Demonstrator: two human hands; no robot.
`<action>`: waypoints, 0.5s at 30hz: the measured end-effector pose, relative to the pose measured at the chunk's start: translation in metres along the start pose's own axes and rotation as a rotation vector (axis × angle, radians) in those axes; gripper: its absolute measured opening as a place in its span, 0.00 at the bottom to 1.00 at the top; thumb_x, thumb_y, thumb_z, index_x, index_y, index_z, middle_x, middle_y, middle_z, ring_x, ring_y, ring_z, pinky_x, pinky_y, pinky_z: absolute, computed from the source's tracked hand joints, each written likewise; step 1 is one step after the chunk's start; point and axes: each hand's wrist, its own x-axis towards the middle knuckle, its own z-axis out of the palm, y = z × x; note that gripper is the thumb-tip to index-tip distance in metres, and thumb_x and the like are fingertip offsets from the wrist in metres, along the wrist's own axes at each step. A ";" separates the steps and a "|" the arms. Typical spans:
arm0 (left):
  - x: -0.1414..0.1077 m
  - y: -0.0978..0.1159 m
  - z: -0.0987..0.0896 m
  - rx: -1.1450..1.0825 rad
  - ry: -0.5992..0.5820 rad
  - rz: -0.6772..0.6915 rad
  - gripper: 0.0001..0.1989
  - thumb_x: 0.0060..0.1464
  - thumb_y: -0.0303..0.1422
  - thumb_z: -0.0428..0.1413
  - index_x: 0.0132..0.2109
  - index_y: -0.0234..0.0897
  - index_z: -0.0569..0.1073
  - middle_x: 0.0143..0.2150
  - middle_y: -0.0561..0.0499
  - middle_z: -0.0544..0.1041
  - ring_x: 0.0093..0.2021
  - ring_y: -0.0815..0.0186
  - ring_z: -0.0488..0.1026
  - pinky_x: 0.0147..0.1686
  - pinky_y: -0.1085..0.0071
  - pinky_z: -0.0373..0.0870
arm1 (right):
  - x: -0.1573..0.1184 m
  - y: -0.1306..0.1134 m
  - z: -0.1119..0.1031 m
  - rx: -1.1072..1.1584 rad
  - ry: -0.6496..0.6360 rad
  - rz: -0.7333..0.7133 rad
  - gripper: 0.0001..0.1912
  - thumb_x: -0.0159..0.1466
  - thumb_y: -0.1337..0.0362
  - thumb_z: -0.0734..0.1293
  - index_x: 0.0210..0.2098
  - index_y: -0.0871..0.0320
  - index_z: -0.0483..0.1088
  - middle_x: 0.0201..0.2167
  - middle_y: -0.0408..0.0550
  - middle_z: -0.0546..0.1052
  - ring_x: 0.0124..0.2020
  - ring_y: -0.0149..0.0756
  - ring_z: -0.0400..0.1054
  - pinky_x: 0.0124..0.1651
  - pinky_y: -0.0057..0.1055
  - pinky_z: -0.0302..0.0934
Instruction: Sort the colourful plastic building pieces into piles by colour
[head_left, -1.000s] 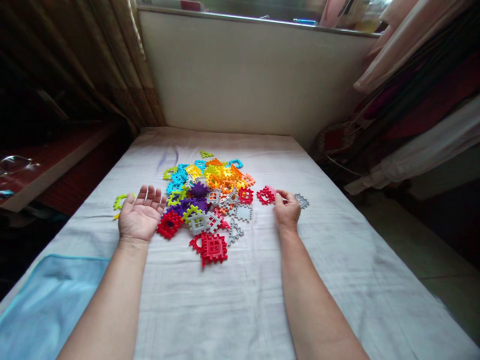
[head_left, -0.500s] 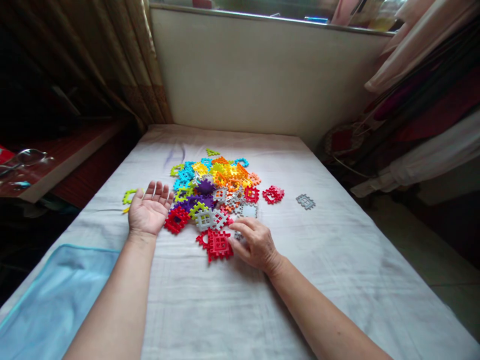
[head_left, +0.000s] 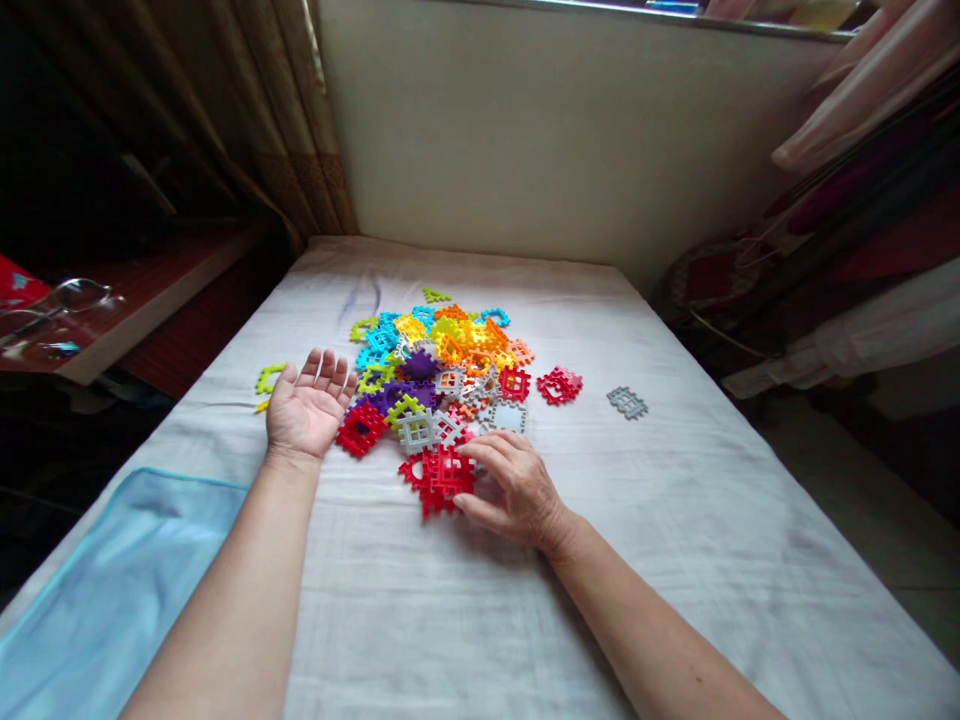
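A heap of interlocking plastic building blocks (head_left: 420,362) in many colours lies on the cloth. My left hand (head_left: 306,408) rests palm up at its left side, fingers stretched and nothing in them, near a red block (head_left: 361,429). At the front of the heap, my right hand (head_left: 517,490) has its thumb and fingers at the right edge of a red window block (head_left: 456,470), gripping it. Beneath that block is another red piece (head_left: 412,469). Grey window pieces (head_left: 417,431) lie just behind. My right hand's fingers partly hide the blocks under them.
A grey block (head_left: 628,402) and a few red ones (head_left: 559,385) lie apart on the right. A green block (head_left: 268,378) is beyond my left hand. A light blue cloth (head_left: 127,570) covers the front left. Eyeglasses (head_left: 79,294) sit on a side shelf (head_left: 150,290).
My right thumb and fingers have closed on the red window block's edge, and the block has tilted and shifted slightly. My left hand keeps its pose. The view has tipped down a little.
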 end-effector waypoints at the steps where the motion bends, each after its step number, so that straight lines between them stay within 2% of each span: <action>1: 0.000 0.000 0.000 0.003 -0.004 0.000 0.15 0.63 0.41 0.48 0.39 0.38 0.76 0.40 0.49 0.82 0.43 0.64 0.80 0.45 0.63 0.78 | 0.000 0.003 0.000 -0.008 0.040 0.016 0.20 0.62 0.54 0.70 0.50 0.55 0.70 0.44 0.52 0.79 0.46 0.43 0.71 0.51 0.42 0.64; 4: 0.001 0.000 -0.001 0.009 -0.012 0.002 0.14 0.62 0.41 0.50 0.39 0.39 0.76 0.41 0.49 0.82 0.43 0.64 0.80 0.45 0.62 0.78 | -0.001 0.018 -0.004 -0.095 0.185 0.104 0.19 0.62 0.54 0.70 0.50 0.55 0.70 0.44 0.52 0.79 0.47 0.43 0.72 0.52 0.41 0.64; 8: 0.002 0.000 -0.001 -0.002 0.004 -0.003 0.15 0.63 0.40 0.48 0.39 0.39 0.76 0.40 0.49 0.82 0.43 0.64 0.80 0.44 0.63 0.79 | -0.007 0.051 -0.015 -0.299 0.378 0.334 0.18 0.63 0.53 0.68 0.48 0.55 0.71 0.44 0.52 0.79 0.46 0.44 0.71 0.53 0.42 0.62; 11: 0.001 0.000 -0.001 -0.003 0.008 -0.004 0.14 0.62 0.40 0.49 0.39 0.39 0.76 0.40 0.49 0.82 0.43 0.64 0.80 0.44 0.63 0.79 | -0.015 0.075 -0.023 -0.434 0.396 0.525 0.18 0.63 0.52 0.67 0.47 0.56 0.72 0.44 0.53 0.79 0.46 0.46 0.70 0.52 0.43 0.60; 15: 0.002 0.001 -0.002 0.008 -0.011 0.000 0.13 0.61 0.41 0.51 0.39 0.39 0.76 0.40 0.50 0.82 0.43 0.63 0.80 0.44 0.62 0.79 | -0.025 0.091 -0.035 -0.532 0.353 0.702 0.18 0.62 0.52 0.66 0.47 0.55 0.73 0.46 0.55 0.77 0.48 0.49 0.67 0.52 0.45 0.58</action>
